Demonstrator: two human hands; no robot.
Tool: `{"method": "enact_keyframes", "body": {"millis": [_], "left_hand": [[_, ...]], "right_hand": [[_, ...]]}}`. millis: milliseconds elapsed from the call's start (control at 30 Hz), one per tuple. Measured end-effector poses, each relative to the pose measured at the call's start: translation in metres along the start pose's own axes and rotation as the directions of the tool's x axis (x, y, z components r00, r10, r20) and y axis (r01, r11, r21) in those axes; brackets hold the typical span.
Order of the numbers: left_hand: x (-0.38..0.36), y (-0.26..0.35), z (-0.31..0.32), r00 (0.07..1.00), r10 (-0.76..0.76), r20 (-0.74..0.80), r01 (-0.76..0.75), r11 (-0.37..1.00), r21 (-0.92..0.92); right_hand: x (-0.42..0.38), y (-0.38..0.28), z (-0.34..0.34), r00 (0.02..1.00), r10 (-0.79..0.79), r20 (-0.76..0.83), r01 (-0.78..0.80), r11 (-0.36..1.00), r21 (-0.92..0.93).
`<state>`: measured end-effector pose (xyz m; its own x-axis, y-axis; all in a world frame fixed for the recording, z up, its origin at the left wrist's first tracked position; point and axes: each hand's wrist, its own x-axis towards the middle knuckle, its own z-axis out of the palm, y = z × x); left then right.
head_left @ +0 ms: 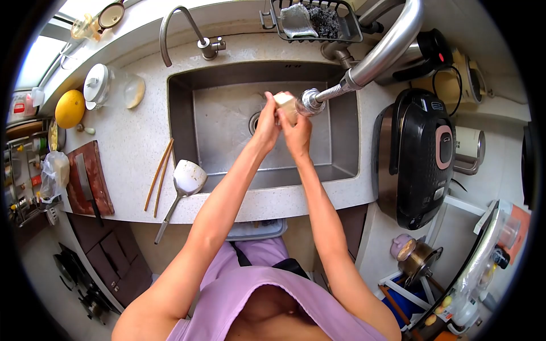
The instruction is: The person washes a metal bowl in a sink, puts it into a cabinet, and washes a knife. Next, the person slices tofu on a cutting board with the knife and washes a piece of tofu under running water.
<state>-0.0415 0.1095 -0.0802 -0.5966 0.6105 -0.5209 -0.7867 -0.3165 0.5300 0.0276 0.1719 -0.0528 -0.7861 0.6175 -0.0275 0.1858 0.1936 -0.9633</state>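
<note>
Over the sink [222,156], a pale cream-coloured chunk [286,104] sits between my two hands, right beside the faucet spout [310,103]. My left hand [267,125] closes on its left side with the fingers pointing up. From below and the right, my right hand [297,135] grips it with bent fingers. The chunk is partly covered by the fingers, and I cannot tell what kind of food or object it is. Behind my left wrist shows part of the drain [254,122].
Left of the sink lie a spatula [189,179], chopsticks [158,177], and a knife [86,184] on a cutting board [101,173]. A glass jar [114,88] and yellow melon [70,109] stand farther back. A black rice cooker [418,159] stands right; a rack [347,35] holds scrubbers behind.
</note>
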Motion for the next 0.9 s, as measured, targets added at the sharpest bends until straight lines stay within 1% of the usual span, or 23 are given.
{"method": "enact_keyframes", "body": {"millis": [33, 67, 100, 167, 200, 233, 300, 333, 367, 400, 433, 467, 500, 533, 567, 600, 633, 667, 700, 767, 800, 833, 900], "left_hand": [[-0.005, 0.01, 0.003, 0.993, -0.111, 0.047, 0.118, 0.973, -0.197], [0.0, 0.012, -0.003, 0.986, -0.139, 0.087, 0.157, 0.95, -0.269], [0.005, 0.016, -0.006, 0.978, -0.164, 0.13, 0.199, 0.92, -0.337], [0.0, 0.014, -0.007, 0.975, -0.15, 0.167, 0.199, 0.92, -0.338], [-0.003, 0.009, -0.006, 0.965, -0.138, 0.224, 0.219, 0.892, -0.395], [-0.005, 0.004, -0.006, 0.952, -0.124, 0.281, 0.244, 0.86, -0.448], [0.003, 0.004, -0.004, 0.946, -0.099, 0.31, 0.242, 0.851, -0.466], [0.005, 0.009, -0.004, 0.929, -0.068, 0.365, 0.255, 0.833, -0.492], [0.004, 0.011, -0.004, 0.91, -0.039, 0.413, 0.269, 0.812, -0.517], [0.004, 0.012, -0.002, 0.911, 0.0, 0.412, 0.24, 0.813, -0.53], [0.003, 0.012, 0.004, 0.91, -0.001, 0.415, 0.242, 0.813, -0.529], [0.002, 0.011, 0.009, 0.909, -0.016, 0.417, 0.236, 0.844, -0.482], [-0.002, 0.011, 0.013, 0.909, -0.033, 0.415, 0.23, 0.871, -0.435], [0.002, 0.006, 0.012, 0.814, 0.001, 0.58, 0.454, 0.621, -0.638], [0.004, 0.0, 0.01, 0.814, 0.001, 0.581, 0.454, 0.623, -0.637], [0.006, -0.008, 0.011, 0.758, 0.087, 0.646, 0.504, 0.55, -0.665], [0.004, -0.009, 0.015, 0.697, 0.178, 0.694, 0.558, 0.474, -0.682], [0.007, -0.004, 0.014, 0.85, -0.024, 0.526, 0.416, 0.642, -0.644], [0.007, -0.001, 0.012, 0.849, -0.023, 0.528, 0.417, 0.642, -0.643], [0.006, 0.006, 0.011, 0.848, -0.107, 0.52, 0.358, 0.838, -0.412], [0.003, 0.001, 0.016, 0.897, -0.082, 0.435, 0.284, 0.86, -0.423], [0.004, -0.002, 0.015, 0.898, -0.085, 0.433, 0.286, 0.859, -0.424], [0.01, -0.002, 0.013, 0.853, -0.161, 0.496, 0.393, 0.824, -0.408]], "right_hand": [[-0.004, -0.002, 0.001, 0.979, -0.193, 0.062, 0.198, 0.975, -0.096], [-0.006, -0.003, 0.001, 0.907, -0.384, 0.174, 0.41, 0.899, -0.151], [-0.005, -0.004, -0.002, 0.906, -0.386, 0.172, 0.412, 0.898, -0.156], [-0.003, -0.01, -0.008, 0.878, -0.352, 0.323, 0.435, 0.869, -0.235], [-0.001, -0.012, -0.011, 0.944, -0.175, 0.28, 0.231, 0.956, -0.179], [-0.002, -0.015, -0.012, 0.947, -0.17, 0.274, 0.224, 0.958, -0.18], [0.004, -0.022, -0.013, 0.92, -0.216, 0.328, 0.337, 0.863, -0.377], [0.001, -0.022, -0.012, 0.85, -0.34, 0.401, 0.468, 0.837, -0.283], [-0.005, -0.022, -0.014, 0.85, -0.337, 0.405, 0.467, 0.838, -0.284], [-0.011, -0.022, -0.017, 0.827, -0.375, 0.419, 0.515, 0.804, -0.298], [-0.012, -0.024, -0.02, 0.803, -0.414, 0.43, 0.562, 0.765, -0.314], [-0.005, -0.026, -0.024, 0.802, -0.415, 0.429, 0.564, 0.763, -0.317], [0.005, -0.027, -0.027, 0.871, -0.333, 0.361, 0.458, 0.817, -0.351], [0.011, -0.026, -0.029, 0.926, -0.246, 0.288, 0.345, 0.86, -0.375], [0.014, -0.02, -0.026, 0.925, -0.247, 0.287, 0.346, 0.86, -0.375], [0.015, -0.011, -0.019, 0.817, -0.402, 0.413, 0.566, 0.693, -0.446], [0.016, -0.007, -0.014, 0.668, -0.505, 0.547, 0.744, 0.473, -0.471], [0.002, -0.037, -0.018, 0.746, -0.445, 0.495, 0.635, 0.697, -0.331], [0.002, -0.032, -0.022, 0.746, -0.446, 0.494, 0.636, 0.696, -0.333], [0.002, -0.02, -0.036, 0.875, -0.307, 0.373, 0.437, 0.833, -0.34], [0.013, -0.015, -0.042, 0.9, -0.219, 0.376, 0.361, 0.859, -0.363], [0.019, -0.016, -0.041, 0.901, -0.216, 0.376, 0.357, 0.861, -0.363], [0.032, -0.02, -0.036, 0.961, 0.019, 0.277, 0.042, 0.976, -0.212]]}}
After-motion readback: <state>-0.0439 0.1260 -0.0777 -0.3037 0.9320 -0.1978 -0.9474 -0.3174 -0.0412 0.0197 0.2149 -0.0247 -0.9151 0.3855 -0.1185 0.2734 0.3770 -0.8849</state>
